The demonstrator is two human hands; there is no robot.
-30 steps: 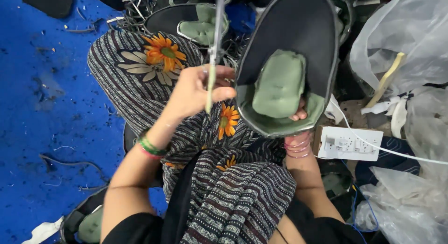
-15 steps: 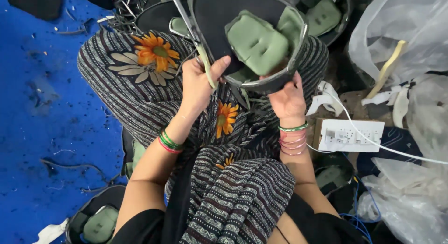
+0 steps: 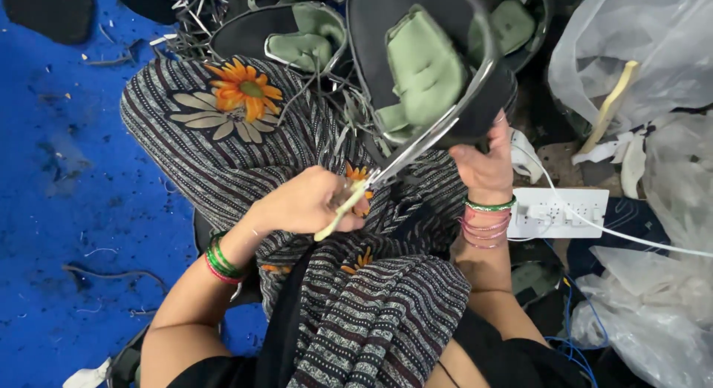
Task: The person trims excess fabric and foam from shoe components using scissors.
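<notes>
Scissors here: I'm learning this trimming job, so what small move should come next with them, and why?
Probably close the scissors along the rim of the black piece with green padding. The left hand grips the pale handles, and the blades lie against the lower edge of the piece. The right hand holds that piece steady from below, and cut strips lie on the lap.

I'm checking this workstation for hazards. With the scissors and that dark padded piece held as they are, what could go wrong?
The scissors in the left hand point toward the right hand gripping the dark padded piece, so a slip might nick it. Cutting over the lap could snag the striped fabric. The white cable lies close by.
</notes>
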